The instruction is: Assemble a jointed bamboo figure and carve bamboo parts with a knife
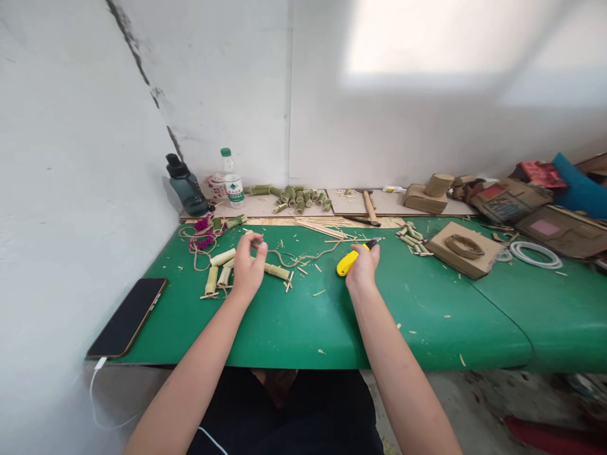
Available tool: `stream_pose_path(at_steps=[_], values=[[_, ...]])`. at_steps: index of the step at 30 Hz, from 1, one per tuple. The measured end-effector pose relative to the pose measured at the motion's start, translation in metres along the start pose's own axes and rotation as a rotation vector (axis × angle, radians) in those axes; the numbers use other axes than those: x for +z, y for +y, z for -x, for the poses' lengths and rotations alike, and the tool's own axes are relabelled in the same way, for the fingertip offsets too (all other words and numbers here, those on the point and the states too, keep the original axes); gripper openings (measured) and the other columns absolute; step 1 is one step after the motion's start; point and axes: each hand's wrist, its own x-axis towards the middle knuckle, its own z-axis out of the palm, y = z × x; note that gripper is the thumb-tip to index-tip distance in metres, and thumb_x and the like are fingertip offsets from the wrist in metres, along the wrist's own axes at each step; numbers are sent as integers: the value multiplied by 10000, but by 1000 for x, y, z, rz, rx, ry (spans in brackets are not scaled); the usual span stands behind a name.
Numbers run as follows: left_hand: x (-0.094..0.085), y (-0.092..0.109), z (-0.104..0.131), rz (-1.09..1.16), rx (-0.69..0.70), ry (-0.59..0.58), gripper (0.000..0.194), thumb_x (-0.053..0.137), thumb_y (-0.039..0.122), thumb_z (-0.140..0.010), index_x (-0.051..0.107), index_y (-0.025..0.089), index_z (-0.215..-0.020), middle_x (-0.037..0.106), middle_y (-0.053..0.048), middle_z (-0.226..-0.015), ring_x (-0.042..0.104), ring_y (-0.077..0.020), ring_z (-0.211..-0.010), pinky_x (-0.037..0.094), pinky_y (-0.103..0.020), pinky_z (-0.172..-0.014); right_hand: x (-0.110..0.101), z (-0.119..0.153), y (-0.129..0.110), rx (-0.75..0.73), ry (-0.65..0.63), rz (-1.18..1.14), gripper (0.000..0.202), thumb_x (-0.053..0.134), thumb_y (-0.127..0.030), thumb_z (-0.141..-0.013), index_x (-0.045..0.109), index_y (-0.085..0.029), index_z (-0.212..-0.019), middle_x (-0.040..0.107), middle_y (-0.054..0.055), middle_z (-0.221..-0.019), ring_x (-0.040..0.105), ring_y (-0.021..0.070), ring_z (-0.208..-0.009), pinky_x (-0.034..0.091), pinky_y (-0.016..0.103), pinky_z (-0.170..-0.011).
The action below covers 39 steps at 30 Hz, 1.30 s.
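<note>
White wall (227, 82) backs two capped bottles (234, 189) (right hand (363, 265) holds knife (347, 263)).

yellow knife (348, 263) part-hidden, blue object (581, 193) cropped

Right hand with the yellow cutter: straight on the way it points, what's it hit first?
Probably the hammer, whose handle end lies just beyond the right hand; depth is unclear from this single view.

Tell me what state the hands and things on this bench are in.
Right hand: closed around the yellow knife
Yellow knife: held, blade unclear
Left hand: curled near bamboo pieces, grip unclear
Phone: flat, screen dark, cable attached
Clear bottle: standing, capped
Dark bottle: standing, lid on
Hammer: lying down
White tubing: coiled
</note>
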Motion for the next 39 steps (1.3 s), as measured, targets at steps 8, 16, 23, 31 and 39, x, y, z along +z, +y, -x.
stream_pose_path(at_steps=[8, 16, 23, 31, 39], values=[[-42, -31, -23, -246, -63, 376, 373, 642, 133, -827, 552, 221, -1178, 595, -64, -1178, 586, -209, -1026, 442, -388, -1011, 3, 4, -2, 9, 190, 165, 882, 622, -280, -720, 358, -276, -1561, 376, 106, -1625, 425, 272, -1472, 459, 450, -1130], [-60, -28, -26, -488, -100, 389, 372, 575, 177, -874, 534, 199, -1243, 573, -95, -1251, 603, -208, -1054, 488, -362, -1012, 32, 65, -18, -344, -739, 506, 360, 625, -179, -839, 750, -229, -1173, 753, 77, -1195, 618, 264, -1200, 462, 459, -1092], [-68, -26, -23, -769, -345, -68, 340, 566, 349, -928, 635, 213, -1232, 646, -125, -1300, 602, -329, -1216, 456, -467, -1048, 37, 93, -30, -562, -1067, 867, 331, 830, -291, -839, 747, -201, -1146, 747, 89, -1130, 557, 288, -1094, 449, 451, -980], [-97, -19, -8, -860, -303, -437, 476, 571, 475, -922, 595, 206, -1313, 660, -125, -1295, 616, -342, -1185, 460, -404, -953, 36, 90, -33, -529, -1012, 807, 114, 768, -175, -846, 719, -204, -944, 742, 47, -937, 554, 251, -983, 426, 370, -858], [-111, 24, 31, -762, -454, -492, 647, 559, 573, -921, 444, 280, -1486, 611, -109, -1402, 654, -322, -1157, 482, -330, -766, 34, 86, -35, -400, -991, 713, 83, 684, -176, -864, 647, -204, -934, 675, 26, -937, 595, 197, -880, 422, 320, -777]])
